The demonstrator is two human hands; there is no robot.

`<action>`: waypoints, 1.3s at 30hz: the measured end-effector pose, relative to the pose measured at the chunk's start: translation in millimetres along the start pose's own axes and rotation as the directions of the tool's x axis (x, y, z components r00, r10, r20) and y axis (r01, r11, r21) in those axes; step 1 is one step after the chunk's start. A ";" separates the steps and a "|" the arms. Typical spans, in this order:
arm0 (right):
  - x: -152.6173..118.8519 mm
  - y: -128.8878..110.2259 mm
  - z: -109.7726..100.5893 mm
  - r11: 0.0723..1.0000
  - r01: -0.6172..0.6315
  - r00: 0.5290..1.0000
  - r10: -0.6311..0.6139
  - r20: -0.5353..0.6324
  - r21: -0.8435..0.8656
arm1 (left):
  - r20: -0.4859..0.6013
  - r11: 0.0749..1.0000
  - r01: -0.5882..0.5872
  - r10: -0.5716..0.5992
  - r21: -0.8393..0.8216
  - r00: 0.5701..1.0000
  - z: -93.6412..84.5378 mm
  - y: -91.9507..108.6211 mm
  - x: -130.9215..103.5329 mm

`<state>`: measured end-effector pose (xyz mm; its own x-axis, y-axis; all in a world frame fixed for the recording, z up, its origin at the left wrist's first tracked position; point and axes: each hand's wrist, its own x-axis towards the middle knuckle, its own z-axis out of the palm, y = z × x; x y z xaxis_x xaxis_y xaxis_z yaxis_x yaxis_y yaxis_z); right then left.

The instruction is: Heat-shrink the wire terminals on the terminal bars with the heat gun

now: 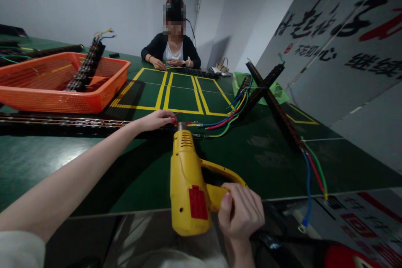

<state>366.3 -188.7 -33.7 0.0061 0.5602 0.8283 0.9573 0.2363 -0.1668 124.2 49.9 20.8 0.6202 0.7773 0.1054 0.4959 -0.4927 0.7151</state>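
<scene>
My right hand (241,209) is closed around the handle of a yellow heat gun (185,171) with a red label. Its metal nozzle (181,126) points away from me, right beside my left fingertips. My left hand (158,119) reaches across the table, fingers together on thin wires at the end of a long black cable chain (69,123). Just right of the nozzle lie wire ends with metal ring terminals (197,124). Blue, red, yellow and green wires (224,123) run from there toward another chain at the right. The nozzle hides part of the wires.
An orange basket (113,88) holding a chain piece stands at the left. At the right, black chains (276,109) cross over a green basket (237,78), with wires hanging past the table edge. A person (172,46) sits opposite. Yellow tape (184,111) marks the green table (138,176).
</scene>
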 end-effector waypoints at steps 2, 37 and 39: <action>-0.1 -5.3 2.1 1.000 0.002 1.000 -0.002 0.000 0.027 | 0.055 0.999 0.003 -0.005 0.037 0.998 -1.4 0.6 -0.7; 8.3 41.1 -19.5 0.996 0.008 0.983 0.009 0.186 -0.089 | 0.078 0.995 -0.023 0.031 -0.100 0.996 2.2 9.5 -1.7; 12.9 43.2 -27.3 0.999 0.032 0.948 -0.017 0.317 -0.043 | 0.059 0.989 -0.031 0.040 -0.144 0.997 3.5 5.9 -0.9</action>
<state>415.6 -193.0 -15.5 -0.1022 0.7791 0.6186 0.9685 0.2200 -0.1170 128.8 44.9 22.5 0.6745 0.7324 0.0927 0.3835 -0.4548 0.8038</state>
